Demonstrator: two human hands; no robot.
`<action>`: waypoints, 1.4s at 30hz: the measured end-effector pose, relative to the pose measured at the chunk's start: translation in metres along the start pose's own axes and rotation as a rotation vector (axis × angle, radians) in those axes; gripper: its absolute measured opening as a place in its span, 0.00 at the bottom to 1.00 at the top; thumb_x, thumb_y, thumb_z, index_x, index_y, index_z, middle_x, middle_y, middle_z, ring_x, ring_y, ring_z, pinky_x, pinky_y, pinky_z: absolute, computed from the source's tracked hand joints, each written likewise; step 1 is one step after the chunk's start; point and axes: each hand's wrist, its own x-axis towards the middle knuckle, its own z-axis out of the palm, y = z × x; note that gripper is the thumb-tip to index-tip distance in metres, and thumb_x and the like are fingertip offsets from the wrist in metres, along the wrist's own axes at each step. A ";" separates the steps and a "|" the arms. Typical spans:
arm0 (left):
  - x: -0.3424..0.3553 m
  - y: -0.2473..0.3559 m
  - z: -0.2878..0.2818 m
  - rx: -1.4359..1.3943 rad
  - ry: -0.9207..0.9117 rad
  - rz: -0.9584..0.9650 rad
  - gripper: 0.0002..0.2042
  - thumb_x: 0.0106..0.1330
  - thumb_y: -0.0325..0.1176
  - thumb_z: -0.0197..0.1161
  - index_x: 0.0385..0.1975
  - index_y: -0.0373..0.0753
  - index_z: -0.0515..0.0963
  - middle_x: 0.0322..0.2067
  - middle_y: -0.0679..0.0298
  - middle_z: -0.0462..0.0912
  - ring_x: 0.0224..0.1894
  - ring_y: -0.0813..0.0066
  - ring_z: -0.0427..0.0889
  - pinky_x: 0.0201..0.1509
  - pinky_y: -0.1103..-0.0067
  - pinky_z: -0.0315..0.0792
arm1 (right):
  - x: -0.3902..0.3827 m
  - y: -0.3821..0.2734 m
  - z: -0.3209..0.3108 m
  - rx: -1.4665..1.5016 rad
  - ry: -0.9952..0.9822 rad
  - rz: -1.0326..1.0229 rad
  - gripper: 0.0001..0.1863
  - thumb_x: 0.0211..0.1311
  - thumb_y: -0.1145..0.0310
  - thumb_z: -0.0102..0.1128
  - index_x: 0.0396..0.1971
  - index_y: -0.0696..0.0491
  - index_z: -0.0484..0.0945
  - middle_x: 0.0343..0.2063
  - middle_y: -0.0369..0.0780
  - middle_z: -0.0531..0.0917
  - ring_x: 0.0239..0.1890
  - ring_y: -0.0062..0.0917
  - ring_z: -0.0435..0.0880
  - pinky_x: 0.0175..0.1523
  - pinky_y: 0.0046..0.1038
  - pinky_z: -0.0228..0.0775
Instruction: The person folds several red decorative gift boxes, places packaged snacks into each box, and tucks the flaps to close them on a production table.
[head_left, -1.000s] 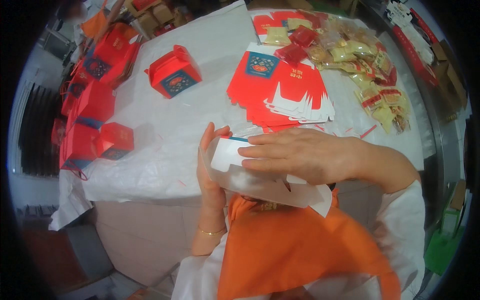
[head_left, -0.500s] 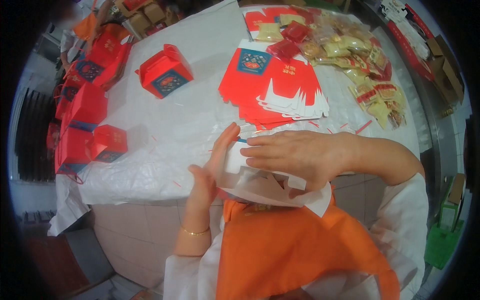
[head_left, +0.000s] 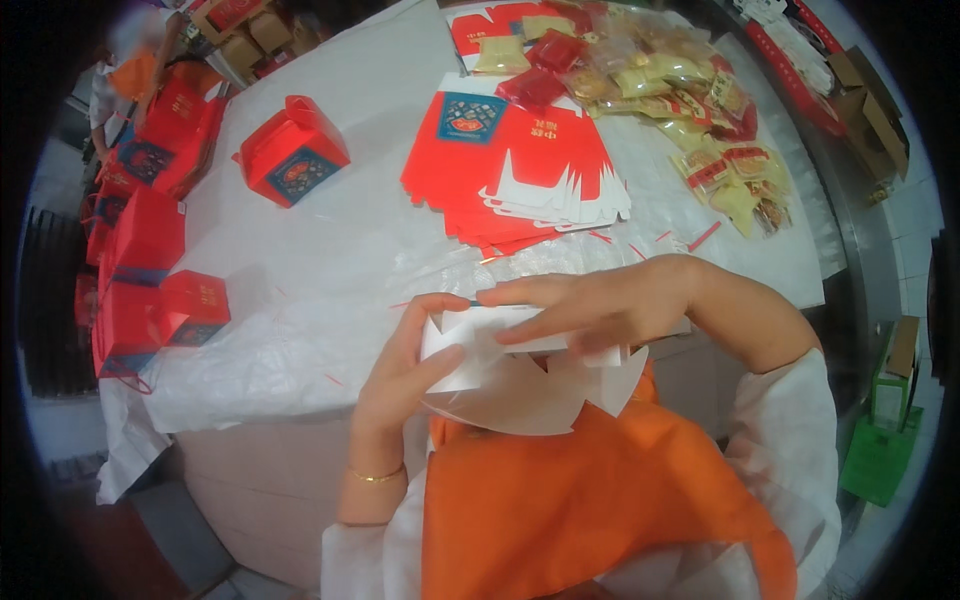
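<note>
A partly folded gift box (head_left: 470, 345), its white inside showing, is held above the front edge of the table. My left hand (head_left: 405, 360) is closed on its left side, with the thumb inside and the fingers along the outer wall. My right hand (head_left: 610, 305) reaches over from the right. Its fingers are stretched out and apart, touching the far edge and the inner flaps; part of it is blurred by motion. Loose white flaps hang toward my orange apron (head_left: 560, 490). The underside of the box is hidden.
Beyond my hands lies a fanned stack of flat red cartons (head_left: 520, 150). Packaged pastries (head_left: 690, 90) are heaped at the far right. A finished red handle box (head_left: 295, 150) stands left of the stack; several more boxes (head_left: 150, 235) line the left edge. Another person (head_left: 130, 75) is at the far left.
My left thumb has bent into the box and the hand has closed around its side. The right fingers have spread, and the flaps have opened out. The whole view has shifted slightly.
</note>
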 end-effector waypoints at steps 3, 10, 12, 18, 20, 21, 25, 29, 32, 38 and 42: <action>0.000 0.001 0.001 -0.054 -0.002 -0.034 0.20 0.66 0.27 0.59 0.58 0.37 0.69 0.56 0.63 0.71 0.60 0.75 0.69 0.67 0.75 0.63 | -0.005 0.027 -0.011 0.057 0.069 -0.010 0.28 0.70 0.65 0.54 0.70 0.47 0.72 0.77 0.51 0.54 0.79 0.42 0.53 0.77 0.39 0.50; -0.011 -0.011 0.002 -0.058 0.091 0.064 0.20 0.63 0.26 0.59 0.56 0.38 0.70 0.57 0.63 0.71 0.62 0.74 0.67 0.70 0.75 0.60 | 0.003 0.041 0.019 0.318 0.381 0.070 0.23 0.69 0.71 0.55 0.63 0.53 0.78 0.68 0.44 0.72 0.69 0.30 0.72 0.71 0.30 0.62; -0.015 -0.012 0.005 -0.052 0.119 0.087 0.20 0.62 0.26 0.59 0.56 0.37 0.70 0.57 0.63 0.71 0.63 0.73 0.68 0.71 0.74 0.59 | 0.001 0.032 0.027 0.499 0.470 0.070 0.22 0.70 0.71 0.55 0.62 0.57 0.78 0.66 0.43 0.74 0.66 0.28 0.75 0.70 0.28 0.64; -0.024 0.000 0.013 0.025 0.100 0.063 0.22 0.58 0.26 0.61 0.56 0.35 0.71 0.57 0.61 0.71 0.63 0.69 0.68 0.71 0.73 0.58 | -0.027 0.031 0.062 0.452 0.667 0.155 0.41 0.60 0.60 0.62 0.73 0.57 0.63 0.72 0.44 0.66 0.76 0.33 0.59 0.77 0.36 0.48; -0.027 0.001 0.018 0.011 0.093 0.066 0.23 0.57 0.27 0.62 0.55 0.34 0.72 0.57 0.60 0.72 0.64 0.68 0.68 0.71 0.73 0.58 | -0.032 0.029 0.074 0.488 0.772 0.195 0.42 0.58 0.60 0.62 0.73 0.56 0.63 0.72 0.44 0.65 0.78 0.34 0.56 0.77 0.36 0.46; -0.028 0.001 0.020 0.025 0.088 0.087 0.23 0.57 0.27 0.62 0.55 0.34 0.72 0.57 0.60 0.72 0.64 0.67 0.68 0.71 0.73 0.58 | -0.035 0.028 0.081 0.520 0.798 0.203 0.40 0.59 0.62 0.62 0.72 0.54 0.64 0.72 0.44 0.65 0.77 0.33 0.57 0.77 0.36 0.47; -0.027 0.004 0.023 0.118 0.104 0.158 0.25 0.58 0.30 0.62 0.58 0.34 0.71 0.58 0.59 0.71 0.65 0.66 0.67 0.72 0.72 0.57 | -0.034 0.024 0.094 0.622 0.898 0.155 0.35 0.59 0.67 0.59 0.70 0.52 0.69 0.73 0.45 0.65 0.76 0.34 0.59 0.76 0.34 0.49; -0.021 0.016 0.039 0.057 0.259 0.261 0.27 0.63 0.31 0.57 0.64 0.34 0.66 0.62 0.56 0.68 0.67 0.64 0.66 0.74 0.70 0.56 | -0.022 -0.010 0.078 0.523 0.881 0.081 0.33 0.56 0.65 0.59 0.65 0.55 0.74 0.75 0.47 0.61 0.77 0.34 0.59 0.76 0.34 0.50; -0.011 0.024 0.045 0.174 0.380 0.493 0.28 0.67 0.30 0.53 0.68 0.34 0.62 0.64 0.54 0.66 0.68 0.63 0.65 0.75 0.69 0.56 | -0.012 -0.028 0.058 0.425 0.876 0.025 0.32 0.55 0.66 0.58 0.63 0.57 0.76 0.75 0.46 0.61 0.76 0.32 0.60 0.76 0.33 0.51; 0.043 0.002 0.028 0.093 0.542 0.436 0.20 0.75 0.27 0.52 0.65 0.34 0.69 0.58 0.57 0.76 0.59 0.74 0.72 0.67 0.76 0.65 | 0.024 -0.014 0.019 0.428 0.972 0.031 0.29 0.57 0.74 0.54 0.62 0.58 0.76 0.69 0.44 0.70 0.67 0.25 0.73 0.69 0.26 0.63; 0.064 -0.022 0.008 0.179 0.553 0.345 0.12 0.76 0.30 0.54 0.53 0.32 0.78 0.48 0.61 0.82 0.49 0.78 0.78 0.56 0.80 0.72 | 0.040 0.008 0.005 0.635 0.973 0.017 0.27 0.57 0.78 0.52 0.60 0.59 0.76 0.55 0.41 0.79 0.54 0.21 0.80 0.60 0.24 0.70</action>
